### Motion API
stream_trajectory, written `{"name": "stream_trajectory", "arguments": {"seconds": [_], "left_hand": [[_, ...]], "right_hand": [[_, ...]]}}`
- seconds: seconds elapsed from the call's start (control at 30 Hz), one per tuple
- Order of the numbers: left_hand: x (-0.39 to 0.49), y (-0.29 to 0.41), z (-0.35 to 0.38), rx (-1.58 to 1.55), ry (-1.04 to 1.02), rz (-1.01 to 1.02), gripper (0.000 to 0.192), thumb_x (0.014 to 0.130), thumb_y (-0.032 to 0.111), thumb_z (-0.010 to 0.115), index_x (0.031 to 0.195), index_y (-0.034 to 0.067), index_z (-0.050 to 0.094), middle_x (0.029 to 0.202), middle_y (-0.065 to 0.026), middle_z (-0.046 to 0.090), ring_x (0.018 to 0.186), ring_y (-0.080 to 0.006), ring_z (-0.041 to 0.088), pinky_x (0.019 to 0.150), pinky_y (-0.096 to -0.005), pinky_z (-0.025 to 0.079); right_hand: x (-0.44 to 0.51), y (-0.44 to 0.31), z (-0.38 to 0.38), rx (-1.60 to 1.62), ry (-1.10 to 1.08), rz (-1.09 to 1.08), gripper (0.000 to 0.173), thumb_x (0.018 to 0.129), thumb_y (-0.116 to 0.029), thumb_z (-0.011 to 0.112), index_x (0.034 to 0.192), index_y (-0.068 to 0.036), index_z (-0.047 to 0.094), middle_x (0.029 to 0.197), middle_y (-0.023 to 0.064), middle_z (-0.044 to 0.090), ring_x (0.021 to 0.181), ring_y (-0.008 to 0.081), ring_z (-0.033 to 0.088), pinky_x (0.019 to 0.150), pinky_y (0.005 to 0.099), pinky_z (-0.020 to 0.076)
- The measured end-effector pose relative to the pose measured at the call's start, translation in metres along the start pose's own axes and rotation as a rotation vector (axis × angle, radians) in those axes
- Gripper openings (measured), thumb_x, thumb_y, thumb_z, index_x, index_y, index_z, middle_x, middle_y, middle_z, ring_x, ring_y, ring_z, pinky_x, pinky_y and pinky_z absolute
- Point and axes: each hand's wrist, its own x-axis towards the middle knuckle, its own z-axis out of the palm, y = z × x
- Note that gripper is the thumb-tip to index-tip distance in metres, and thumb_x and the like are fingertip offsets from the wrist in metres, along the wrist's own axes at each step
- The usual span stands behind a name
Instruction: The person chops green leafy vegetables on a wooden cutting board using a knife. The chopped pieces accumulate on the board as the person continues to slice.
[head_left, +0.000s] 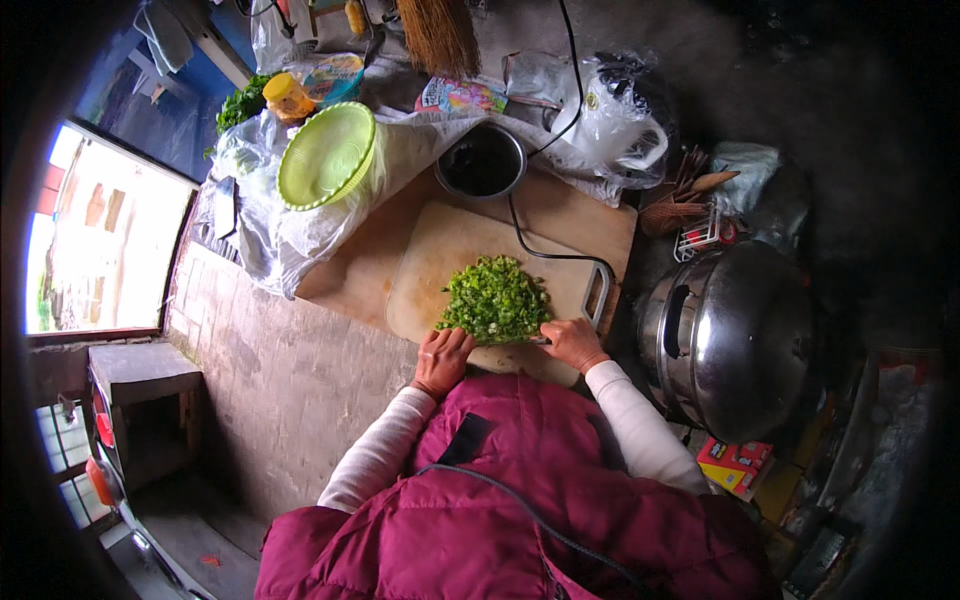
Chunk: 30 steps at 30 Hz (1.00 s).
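A heap of finely chopped green vegetable (495, 300) lies on a pale cutting board (420, 262) with a grey handle. My right hand (576, 345) is closed around a knife (538, 340) at the heap's near right corner; only a little of the knife shows. At the near left corner of the heap is my left hand (444, 361), its fingers curled at the board's edge. Whether it grips the far end of the knife cannot be made out. A metal bowl (481, 161) with a dark inside stands just beyond the board.
A black cord (559, 256) crosses the board's right part. A light green plastic basket (327, 156) sits on white plastic sheeting (289, 247) at the left, near a cleaver-like blade (225, 208). A large lidded steel pot (735, 341) stands close on my right.
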Motion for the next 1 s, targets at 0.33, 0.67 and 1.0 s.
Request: {"name": "stream_trajectory", "arguments": {"seconds": [0.33,0.67,1.0], "left_hand": [[-0.024,0.002,-0.006,-0.050,0.109,-0.028,0.018,0.071,0.018,0.063,0.088,0.012,0.061,0.090,-0.0038,0.058,0.087,-0.0220,0.059,0.079,-0.0364,0.046],[-0.021,-0.008,-0.018,-0.056,0.147,-0.043,0.012,0.075,0.016,0.063,0.087,0.011,0.061,0.090,-0.0030,0.060,0.085,-0.0212,0.060,0.079,-0.0362,0.046],[0.005,-0.047,-0.018,-0.025,0.132,-0.008,0.012,0.078,0.019,0.067,0.085,0.011,0.061,0.087,-0.0026,0.059,0.081,-0.0211,0.060,0.076,-0.0355,0.045]], "right_hand": [[-0.019,-0.039,-0.027,-0.067,0.002,-0.012,0.031,0.070,-0.026,0.081,0.077,-0.010,0.056,0.072,0.0055,0.063,0.068,0.0280,0.066,0.058,0.0400,0.0520],[-0.002,-0.050,-0.037,-0.054,-0.011,0.000,0.029,0.070,-0.025,0.080,0.079,-0.011,0.057,0.073,0.0056,0.063,0.069,0.0284,0.066,0.058,0.0414,0.0508],[0.030,-0.051,-0.034,-0.050,0.053,0.035,0.027,0.074,-0.027,0.079,0.076,-0.009,0.059,0.072,0.0083,0.064,0.067,0.0327,0.064,0.057,0.0441,0.0491]]}}
